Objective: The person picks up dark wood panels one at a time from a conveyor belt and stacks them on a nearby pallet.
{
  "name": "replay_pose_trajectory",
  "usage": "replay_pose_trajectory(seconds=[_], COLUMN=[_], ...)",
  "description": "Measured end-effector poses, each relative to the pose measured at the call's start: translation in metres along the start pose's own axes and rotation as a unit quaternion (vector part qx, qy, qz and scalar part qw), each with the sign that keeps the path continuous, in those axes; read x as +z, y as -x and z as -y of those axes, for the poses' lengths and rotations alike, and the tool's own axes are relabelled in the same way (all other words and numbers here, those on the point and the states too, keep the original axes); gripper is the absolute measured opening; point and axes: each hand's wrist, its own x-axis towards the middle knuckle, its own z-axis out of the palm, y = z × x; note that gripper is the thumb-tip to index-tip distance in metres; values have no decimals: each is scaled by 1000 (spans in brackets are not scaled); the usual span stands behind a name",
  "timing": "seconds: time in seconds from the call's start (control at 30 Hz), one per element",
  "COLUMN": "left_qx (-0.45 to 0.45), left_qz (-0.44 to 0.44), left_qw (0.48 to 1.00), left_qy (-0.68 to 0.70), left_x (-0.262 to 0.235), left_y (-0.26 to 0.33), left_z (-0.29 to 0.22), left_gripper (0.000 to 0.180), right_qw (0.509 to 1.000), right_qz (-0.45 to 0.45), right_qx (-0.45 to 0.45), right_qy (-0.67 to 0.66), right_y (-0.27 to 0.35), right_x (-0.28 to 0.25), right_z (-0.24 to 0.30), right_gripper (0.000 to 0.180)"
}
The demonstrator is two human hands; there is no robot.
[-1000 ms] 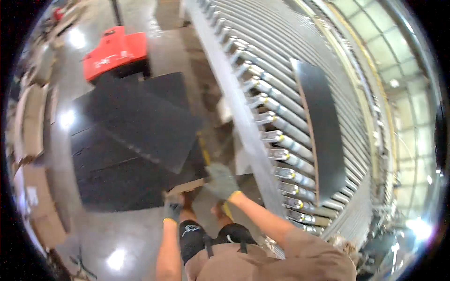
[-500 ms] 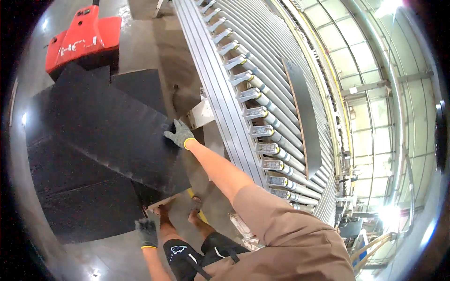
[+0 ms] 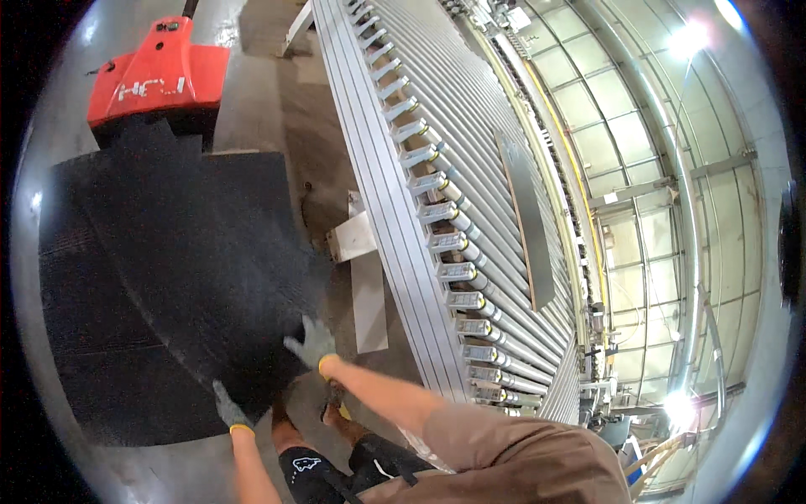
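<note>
Reaching to the near end of a black panel (image 3: 210,269), which lies askew over other black panels (image 3: 92,395) and fills the frame's nine o'clock side, both gloved hands sit low; taking that panel as the clock, the left hand (image 3: 232,409) is at six, its fingers stretched out along the edge, though whether they pinch anything I cannot tell; the right hand (image 3: 311,343) is at four, thumb apart from the fingers at the panel's border; a red pallet truck (image 3: 159,84) stands at twelve, a roller conveyor (image 3: 487,210) at three, with a narrow dark board (image 3: 525,223) on its rollers; a loose hold on so broad a panel could let it slip or swing off line, and lifting both corners unevenly could twist it; a dropped edge could strike the feet (image 3: 332,407) around five, while a wide turn could knock a corner against the conveyor's metal side rail (image 3: 390,197).
</note>
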Motion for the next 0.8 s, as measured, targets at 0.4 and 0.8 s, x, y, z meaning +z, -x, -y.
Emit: replay_pose_trajectory(seconds=[0.4,0.8], left_qx=[170,391], left_qz=[-254,-280], left_qw=[873,587], left_qy=[-381,-651], left_x=[-135,-169], left_y=[102,232], left_z=[30,219], left_gripper=[69,51], right_qw=[954,982], right_qz=[194,-147], right_qx=[21,-120], right_qy=[-228,-12], right_y=[85,302], right_x=[73,-25], right_z=[-46,-202], right_gripper=[88,45])
